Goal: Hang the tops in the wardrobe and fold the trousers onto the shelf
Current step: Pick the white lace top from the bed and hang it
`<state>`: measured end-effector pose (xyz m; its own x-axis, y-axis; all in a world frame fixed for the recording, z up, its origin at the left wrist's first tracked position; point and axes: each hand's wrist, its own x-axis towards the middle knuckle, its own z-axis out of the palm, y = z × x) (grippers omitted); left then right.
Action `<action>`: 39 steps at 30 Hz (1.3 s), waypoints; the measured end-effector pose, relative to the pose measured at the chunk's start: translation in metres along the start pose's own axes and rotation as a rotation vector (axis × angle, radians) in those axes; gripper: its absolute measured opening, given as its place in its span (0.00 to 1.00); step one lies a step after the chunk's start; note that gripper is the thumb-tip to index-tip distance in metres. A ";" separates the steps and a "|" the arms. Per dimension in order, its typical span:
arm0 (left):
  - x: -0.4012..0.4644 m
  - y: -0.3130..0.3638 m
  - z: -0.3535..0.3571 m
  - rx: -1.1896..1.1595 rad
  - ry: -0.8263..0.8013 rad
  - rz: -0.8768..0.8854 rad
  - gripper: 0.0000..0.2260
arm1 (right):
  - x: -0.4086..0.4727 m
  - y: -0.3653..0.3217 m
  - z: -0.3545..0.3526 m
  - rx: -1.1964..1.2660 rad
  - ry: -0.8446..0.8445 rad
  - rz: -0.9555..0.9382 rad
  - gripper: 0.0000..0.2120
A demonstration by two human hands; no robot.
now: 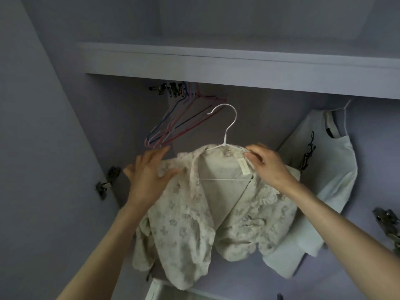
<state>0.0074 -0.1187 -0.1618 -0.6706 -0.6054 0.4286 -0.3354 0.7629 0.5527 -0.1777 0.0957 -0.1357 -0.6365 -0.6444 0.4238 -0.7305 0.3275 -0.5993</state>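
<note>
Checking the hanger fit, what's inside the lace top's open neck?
Inside the lace top shows the white hanger, its bar, and a label. Its shoulder ends are covered by fabric and both hands.

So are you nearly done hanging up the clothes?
Partly. One white top already hangs at the right. The lace top is on a white hanger, held by the left hand and right hand, not yet hooked up. No trousers show.

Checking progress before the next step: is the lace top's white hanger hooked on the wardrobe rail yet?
No: the white hanger hook is free in the air below the shelf, with both hands on the lace top.
</note>
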 end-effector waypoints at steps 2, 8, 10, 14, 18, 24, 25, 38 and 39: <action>0.001 -0.017 0.002 -0.004 -0.006 -0.114 0.23 | -0.001 0.006 -0.010 -0.017 0.048 0.009 0.08; 0.011 -0.026 0.008 -0.117 0.013 -0.198 0.07 | -0.003 0.030 -0.036 -0.145 0.128 0.064 0.08; 0.017 -0.025 0.004 -0.126 0.054 -0.191 0.06 | -0.008 0.041 -0.044 -0.254 0.123 0.065 0.09; 0.023 -0.018 -0.002 -0.082 0.134 -0.140 0.10 | -0.022 0.053 -0.050 -0.342 0.140 0.086 0.10; 0.018 -0.001 0.008 0.064 0.045 0.066 0.10 | -0.025 0.044 -0.042 -0.260 0.162 0.080 0.09; 0.003 0.051 0.033 0.070 -0.016 0.530 0.16 | -0.025 0.020 -0.033 -0.169 0.165 -0.005 0.08; 0.004 0.056 0.033 0.054 0.005 0.541 0.13 | -0.025 0.016 -0.032 -0.149 0.169 -0.015 0.08; -0.005 0.074 0.043 -0.188 -0.012 0.411 0.06 | -0.033 -0.024 -0.050 0.099 -0.120 0.110 0.05; -0.008 0.076 0.046 -0.198 -0.032 0.415 0.06 | -0.033 -0.028 -0.046 0.077 -0.142 0.119 0.04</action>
<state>-0.0429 -0.0453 -0.1558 -0.7429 -0.2485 0.6216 0.0960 0.8794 0.4664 -0.1479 0.1402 -0.1017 -0.6722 -0.6969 0.2499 -0.6275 0.3571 -0.6919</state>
